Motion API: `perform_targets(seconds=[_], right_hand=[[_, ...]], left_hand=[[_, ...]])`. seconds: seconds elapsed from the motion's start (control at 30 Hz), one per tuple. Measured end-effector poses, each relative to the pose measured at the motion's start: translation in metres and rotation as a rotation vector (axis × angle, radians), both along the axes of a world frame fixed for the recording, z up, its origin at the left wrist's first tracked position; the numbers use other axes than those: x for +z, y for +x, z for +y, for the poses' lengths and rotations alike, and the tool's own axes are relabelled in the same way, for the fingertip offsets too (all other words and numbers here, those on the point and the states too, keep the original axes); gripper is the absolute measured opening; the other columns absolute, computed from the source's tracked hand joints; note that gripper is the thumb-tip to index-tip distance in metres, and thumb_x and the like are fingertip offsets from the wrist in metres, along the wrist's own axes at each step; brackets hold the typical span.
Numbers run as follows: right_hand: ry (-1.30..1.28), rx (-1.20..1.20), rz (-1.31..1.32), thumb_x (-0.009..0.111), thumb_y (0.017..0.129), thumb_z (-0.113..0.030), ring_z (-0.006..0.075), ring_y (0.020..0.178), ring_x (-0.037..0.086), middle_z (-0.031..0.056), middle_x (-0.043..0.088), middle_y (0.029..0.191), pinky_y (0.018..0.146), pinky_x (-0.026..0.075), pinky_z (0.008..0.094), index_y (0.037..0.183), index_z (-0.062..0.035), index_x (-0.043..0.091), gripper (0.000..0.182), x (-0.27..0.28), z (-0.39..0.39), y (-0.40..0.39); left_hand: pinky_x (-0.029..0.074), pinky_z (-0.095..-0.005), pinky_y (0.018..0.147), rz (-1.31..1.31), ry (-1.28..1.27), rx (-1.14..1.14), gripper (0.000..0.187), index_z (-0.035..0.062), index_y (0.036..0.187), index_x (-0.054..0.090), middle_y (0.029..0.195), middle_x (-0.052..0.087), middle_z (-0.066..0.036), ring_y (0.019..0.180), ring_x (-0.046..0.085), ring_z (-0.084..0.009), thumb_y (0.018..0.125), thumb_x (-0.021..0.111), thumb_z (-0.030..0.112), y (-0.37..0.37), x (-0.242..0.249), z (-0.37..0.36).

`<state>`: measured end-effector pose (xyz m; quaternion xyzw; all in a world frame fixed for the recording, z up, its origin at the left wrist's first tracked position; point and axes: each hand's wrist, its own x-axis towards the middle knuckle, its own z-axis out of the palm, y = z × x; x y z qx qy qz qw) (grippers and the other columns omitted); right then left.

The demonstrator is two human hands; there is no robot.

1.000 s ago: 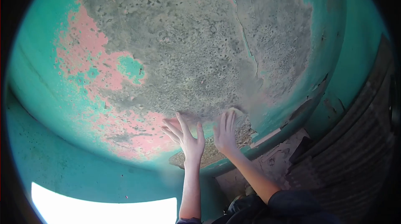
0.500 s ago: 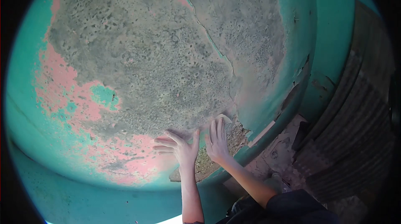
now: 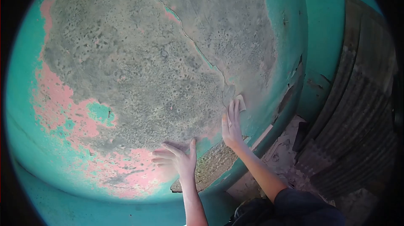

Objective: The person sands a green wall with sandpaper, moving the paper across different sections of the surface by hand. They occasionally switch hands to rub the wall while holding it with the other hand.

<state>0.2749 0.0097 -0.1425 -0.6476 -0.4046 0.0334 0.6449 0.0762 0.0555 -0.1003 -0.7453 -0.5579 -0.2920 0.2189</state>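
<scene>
A wall (image 3: 126, 95) with worn grey plaster, pink patches and green paint fills most of the view. My left hand (image 3: 179, 158) lies against its lower part, fingers spread, over the edge between pink and grey. Farther right, my right hand (image 3: 232, 127) presses a small pale piece of sandpaper (image 3: 240, 102) to the wall with its fingers held together. The sandpaper's corner sticks out past the fingertips; the rest is hidden beneath them. It sits beside the lower end of a long crack (image 3: 191, 38). Both hands look dusty.
Below and between my hands is a chipped area of exposed rough masonry (image 3: 214, 165). Peeling paint (image 3: 290, 87) runs down the wall's right edge. Corrugated sheets (image 3: 353, 129) lean at the right, with broken debris (image 3: 282, 150) at their foot.
My right hand has slid up and to the right with the sandpaper, uncovering more of the rough masonry. My left hand stays at the same place on the wall. The view has shifted slightly.
</scene>
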Motion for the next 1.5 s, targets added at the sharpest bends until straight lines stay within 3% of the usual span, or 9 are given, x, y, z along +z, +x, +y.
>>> perform_targets(seconds=[0.17, 0.4, 0.43, 0.7, 0.87, 1.07, 1.17, 1.37, 1.5], right_hand=[[-0.058, -0.071, -0.261, 0.031, 0.107, -0.030, 0.0487, 0.149, 0.005, 0.0315, 0.007, 0.161, 0.120, 0.012, 0.0547, 0.155, 0.0063, 0.012, 0.062, -0.035, 0.006, -0.006], [0.011, -0.041, -0.043, 0.029, 0.108, -0.029, 0.0471, 0.150, 0.003, 0.0310, 0.006, 0.161, 0.121, 0.010, 0.0519, 0.155, 0.0058, 0.011, 0.062, -0.014, -0.005, 0.069], [0.063, -0.046, 0.045, 0.029, 0.108, -0.029, 0.0474, 0.150, 0.003, 0.0312, 0.006, 0.161, 0.121, 0.010, 0.0520, 0.155, 0.0058, 0.012, 0.061, -0.008, -0.007, 0.074], [-0.080, 0.086, -0.132, 0.028, 0.108, -0.031, 0.0460, 0.150, 0.003, 0.0318, 0.001, 0.161, 0.122, 0.011, 0.0490, 0.155, 0.0055, 0.014, 0.061, -0.035, -0.018, 0.083], [0.101, 0.006, 0.136, 0.032, 0.107, -0.027, 0.0476, 0.150, 0.003, 0.0315, 0.006, 0.161, 0.120, 0.012, 0.0549, 0.155, 0.0058, 0.016, 0.060, -0.010, -0.013, 0.136], [-0.119, 0.042, -0.166, 0.035, 0.106, -0.029, 0.0487, 0.149, 0.006, 0.0318, 0.009, 0.160, 0.120, 0.014, 0.0544, 0.154, 0.0057, 0.017, 0.062, -0.037, -0.026, 0.128], [0.050, -0.024, 0.058, 0.037, 0.105, -0.027, 0.0503, 0.148, 0.011, 0.0325, 0.012, 0.159, 0.119, 0.015, 0.0571, 0.154, 0.0052, 0.019, 0.061, 0.009, -0.025, 0.177], [-0.091, 0.006, -0.210, 0.038, 0.106, -0.031, 0.0508, 0.146, 0.016, 0.0327, 0.014, 0.159, 0.119, 0.019, 0.0548, 0.154, 0.0035, 0.021, 0.062, -0.030, -0.033, 0.147], [-0.039, -0.066, -0.089, 0.037, 0.106, -0.031, 0.0513, 0.146, 0.016, 0.0323, 0.015, 0.159, 0.118, 0.018, 0.0574, 0.155, 0.0026, 0.021, 0.062, -0.001, -0.025, 0.185]], left_hand=[[0.004, -0.0845, 0.098, -0.020, -0.001, -0.003, 0.122, 0.0023, 0.155, -0.015, 0.147, -0.018, -0.050, 0.131, -0.012, -0.0759, 0.085, 0.054, 0.075, 0.007, -0.002, -0.003], [-0.003, -0.0809, 0.102, -0.109, -0.113, -0.312, 0.103, 0.0112, 0.160, 0.003, 0.148, -0.028, -0.044, 0.135, -0.025, -0.0670, 0.090, 0.060, 0.060, 0.081, 0.022, -0.042], [-0.003, -0.0802, 0.103, -0.089, -0.074, -0.346, 0.090, 0.0188, 0.160, 0.018, 0.154, -0.023, -0.039, 0.137, -0.023, -0.0655, 0.091, 0.060, 0.056, 0.096, 0.027, -0.046], [-0.001, -0.0844, 0.099, 0.052, -0.218, -0.402, 0.078, 0.0271, 0.157, 0.028, 0.160, -0.005, -0.033, 0.135, -0.017, -0.0709, 0.092, 0.058, 0.057, 0.192, 0.060, -0.052], [-0.003, -0.0866, 0.095, 0.144, -0.230, -0.297, 0.084, 0.0267, 0.158, 0.025, 0.160, -0.007, -0.035, 0.133, -0.019, -0.0719, 0.090, 0.058, 0.061, 0.209, 0.039, -0.039], [-0.005, -0.0868, 0.094, 0.186, -0.236, -0.151, 0.092, 0.0242, 0.159, 0.023, 0.158, -0.008, -0.037, 0.133, -0.022, -0.0711, 0.086, 0.058, 0.070, 0.215, 0.023, -0.024], [-0.006, -0.0867, 0.094, 0.255, -0.012, -0.144, 0.094, 0.0224, 0.158, 0.026, 0.158, -0.007, -0.038, 0.133, -0.021, -0.0712, 0.085, 0.057, 0.072, 0.212, 0.011, -0.018], [-0.007, -0.0861, 0.094, 0.263, 0.066, -0.158, 0.095, 0.0217, 0.158, 0.027, 0.158, -0.005, -0.038, 0.134, -0.020, -0.0708, 0.084, 0.057, 0.074, 0.210, 0.006, -0.014], [-0.007, -0.0857, 0.095, 0.274, 0.064, -0.141, 0.096, 0.0222, 0.158, 0.026, 0.158, -0.005, -0.038, 0.134, -0.020, -0.0704, 0.083, 0.056, 0.075, 0.213, 0.008, -0.015]])
